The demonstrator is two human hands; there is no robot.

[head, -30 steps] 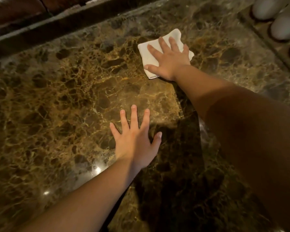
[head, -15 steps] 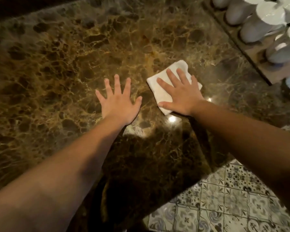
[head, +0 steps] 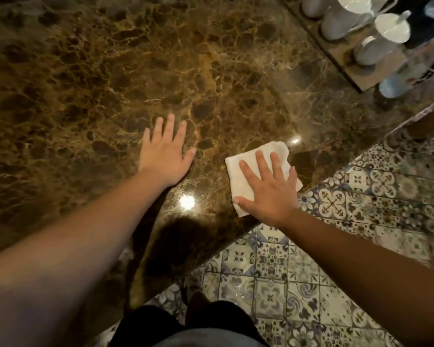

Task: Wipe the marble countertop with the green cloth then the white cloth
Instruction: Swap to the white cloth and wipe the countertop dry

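The brown marble countertop (head: 110, 83) fills most of the view. A folded white cloth (head: 241, 169) lies flat on it close to the near edge. My right hand (head: 268, 189) presses flat on that cloth with fingers spread, covering its right half. My left hand (head: 164, 154) rests palm down on the bare marble to the left of the cloth, fingers apart, holding nothing. No green cloth is in view.
A wooden tray (head: 346, 68) with white ceramic pitchers (head: 383, 38) stands at the back right of the counter. The counter's near edge runs diagonally, with blue patterned floor tiles (head: 311, 271) below it. Ceiling lights reflect on the marble.
My right hand has slid the white cloth from the far middle of the counter toward the near edge. The view has tilted down, so the floor and tray now show.
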